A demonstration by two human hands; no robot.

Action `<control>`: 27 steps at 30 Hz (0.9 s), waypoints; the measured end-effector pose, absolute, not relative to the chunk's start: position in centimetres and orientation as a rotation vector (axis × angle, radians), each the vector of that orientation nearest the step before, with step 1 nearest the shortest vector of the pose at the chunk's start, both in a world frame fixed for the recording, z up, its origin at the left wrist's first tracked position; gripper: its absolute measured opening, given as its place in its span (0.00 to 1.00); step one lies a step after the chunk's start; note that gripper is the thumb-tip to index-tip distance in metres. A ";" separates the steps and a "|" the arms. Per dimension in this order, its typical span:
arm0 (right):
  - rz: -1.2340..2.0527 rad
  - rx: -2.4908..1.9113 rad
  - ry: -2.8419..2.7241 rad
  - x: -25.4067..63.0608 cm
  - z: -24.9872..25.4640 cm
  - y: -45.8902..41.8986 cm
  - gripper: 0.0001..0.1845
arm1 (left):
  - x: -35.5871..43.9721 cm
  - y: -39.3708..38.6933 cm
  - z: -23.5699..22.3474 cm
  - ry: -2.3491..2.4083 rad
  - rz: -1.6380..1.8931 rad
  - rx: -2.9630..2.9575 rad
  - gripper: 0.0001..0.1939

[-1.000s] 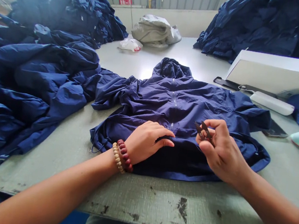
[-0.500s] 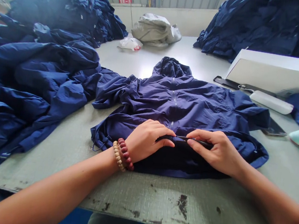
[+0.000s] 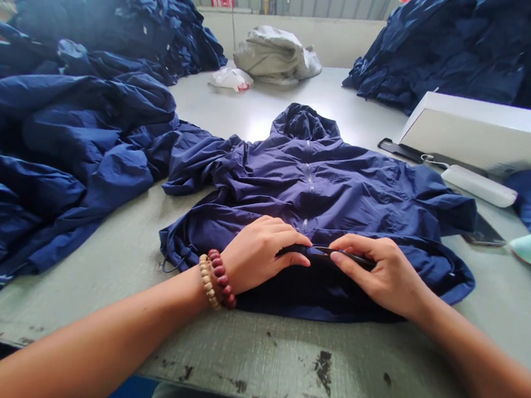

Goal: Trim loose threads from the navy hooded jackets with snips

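A navy hooded jacket [image 3: 272,177] lies spread front-up in front of me, its hood pointing away and its silver zipper running down the middle. My left hand [image 3: 259,247], with two bead bracelets at the wrist, pinches the jacket's lower hem between thumb and fingers. Thread snips [image 3: 321,250] with a dark handle are in my right hand [image 3: 376,267], which is closed round them. Their thin metal blade points left at the hem, close to my left fingertips. Fingers and dark cloth partly hide the snips and the held edge.
Navy garments are heaped at left [image 3: 60,135], with another pile [image 3: 458,48] at back right. A grey bundle [image 3: 273,55] and a small plastic bag [image 3: 230,78] sit at the back. To the right are a white box [image 3: 487,129], a white power bank [image 3: 480,185] and a phone [image 3: 487,231].
Almost nothing differs. Both hands keep their hold at the hem, and the whole view has shifted very slightly.
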State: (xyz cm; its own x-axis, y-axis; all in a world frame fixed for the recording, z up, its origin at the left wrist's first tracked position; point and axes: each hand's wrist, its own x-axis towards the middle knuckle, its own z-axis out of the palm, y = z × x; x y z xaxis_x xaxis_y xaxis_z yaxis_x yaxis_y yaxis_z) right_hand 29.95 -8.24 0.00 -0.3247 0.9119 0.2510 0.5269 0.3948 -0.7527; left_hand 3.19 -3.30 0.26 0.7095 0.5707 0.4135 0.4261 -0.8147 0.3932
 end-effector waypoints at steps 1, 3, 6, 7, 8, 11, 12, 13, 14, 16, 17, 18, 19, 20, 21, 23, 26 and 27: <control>0.736 -1.229 -1.986 30.0 0.0 -8.3 0.10 | 3.2 -3.3 0.3 0.790 0.773 2.648 0.15; 0.732 -1.230 -1.986 30.0 0.1 -8.3 0.10 | 3.2 -3.3 0.3 0.791 0.772 2.647 0.15; 0.736 -1.229 -1.988 30.1 0.1 -8.3 0.10 | 3.2 -3.3 0.3 0.791 0.770 2.644 0.15; 0.737 -1.228 -1.989 30.1 0.1 -8.3 0.10 | 3.2 -3.3 0.3 0.793 0.768 2.643 0.15; 0.736 -1.229 -1.990 30.1 0.0 -8.3 0.10 | 3.2 -3.3 0.3 0.794 0.766 2.643 0.15; 0.728 -1.232 -1.995 30.1 0.0 -8.3 0.09 | 3.2 -3.4 0.4 0.791 0.761 2.647 0.15; 0.730 -1.232 -1.996 30.1 0.0 -8.3 0.10 | 3.2 -3.4 0.4 0.789 0.761 2.648 0.15; 0.733 -1.232 -1.995 30.1 0.0 -8.3 0.10 | 3.2 -3.4 0.5 0.787 0.763 2.649 0.15; 0.736 -1.232 -1.994 30.1 0.0 -8.3 0.10 | 3.2 -3.4 0.5 0.787 0.766 2.650 0.15; 0.738 -1.234 -1.987 30.2 0.0 -8.3 0.10 | 3.2 -3.4 0.6 0.788 0.767 2.649 0.15; 0.739 -1.234 -1.983 30.2 0.0 -8.3 0.10 | 3.2 -3.4 0.6 0.788 0.767 2.649 0.15; 0.740 -1.235 -1.980 30.2 0.0 -8.3 0.10 | 3.2 -3.4 0.6 0.788 0.767 2.648 0.15; 0.742 -1.233 -1.979 30.2 -0.1 -8.2 0.10 | 3.2 -3.4 0.6 0.788 0.768 2.648 0.15; 0.745 -1.232 -1.979 30.2 -0.1 -8.2 0.10 | 3.2 -3.4 0.6 0.786 0.767 2.647 0.15; 0.750 -1.231 -1.979 30.2 -0.1 -8.2 0.10 | 3.2 -3.4 0.5 0.783 0.768 2.646 0.15; 0.761 -1.230 -1.980 30.1 -0.2 -8.2 0.10 | 3.2 -3.3 0.5 0.779 0.774 2.643 0.15; 0.779 -1.233 -1.973 30.1 -0.2 -8.2 0.11 | 3.2 -3.3 0.4 0.779 0.778 2.642 0.15; 0.787 -1.234 -1.969 30.1 -0.1 -8.2 0.11 | 3.2 -3.3 0.4 0.780 0.778 2.644 0.15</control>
State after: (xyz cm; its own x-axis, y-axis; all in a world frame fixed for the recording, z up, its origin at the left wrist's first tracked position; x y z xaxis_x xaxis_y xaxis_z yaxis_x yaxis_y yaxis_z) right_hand 30.13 -8.17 -0.14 -0.3237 0.9193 0.2240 0.5117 0.3692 -0.7758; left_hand 3.22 -3.29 0.38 0.7097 0.5674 0.4175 0.4184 -0.8163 0.3982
